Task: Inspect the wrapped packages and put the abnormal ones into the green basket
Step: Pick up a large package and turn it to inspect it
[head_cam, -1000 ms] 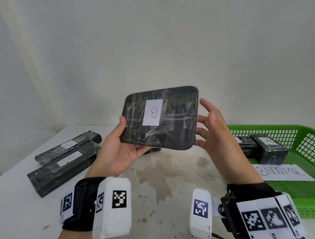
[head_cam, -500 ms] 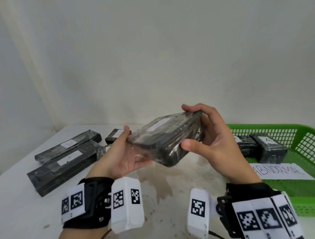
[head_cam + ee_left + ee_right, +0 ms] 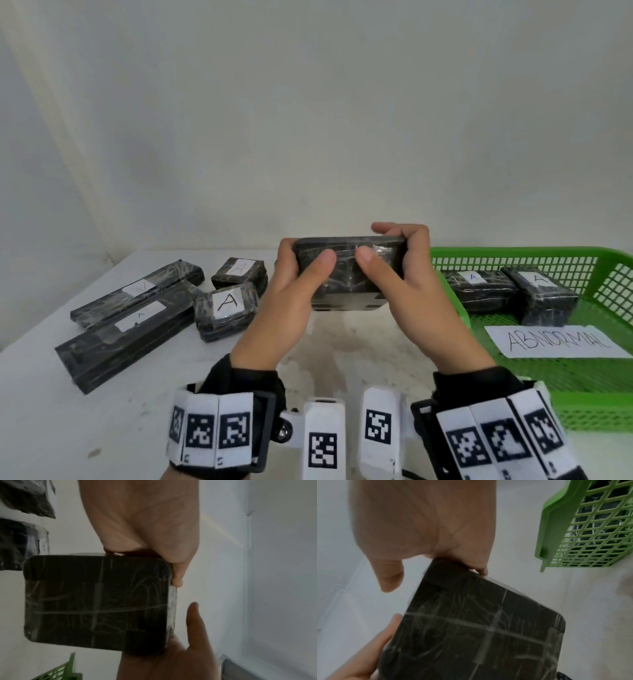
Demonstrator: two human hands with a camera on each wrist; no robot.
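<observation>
Both hands, left hand (image 3: 291,301) and right hand (image 3: 416,294), clasp a black film-wrapped package (image 3: 349,274); wrist views alone reveal its unlabelled underside (image 3: 96,601).

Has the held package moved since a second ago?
Yes. The held package, gripped by left hand and right hand, tipped flat and dropped toward the table, label face now hidden.

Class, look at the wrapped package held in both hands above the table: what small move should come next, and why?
Probably tilt the held package so a broad face turns toward the head camera. Both the left hand and the right hand grip it edge-on in that view, so no label is readable there, and that leaves its place in the green basket undecided.
</observation>
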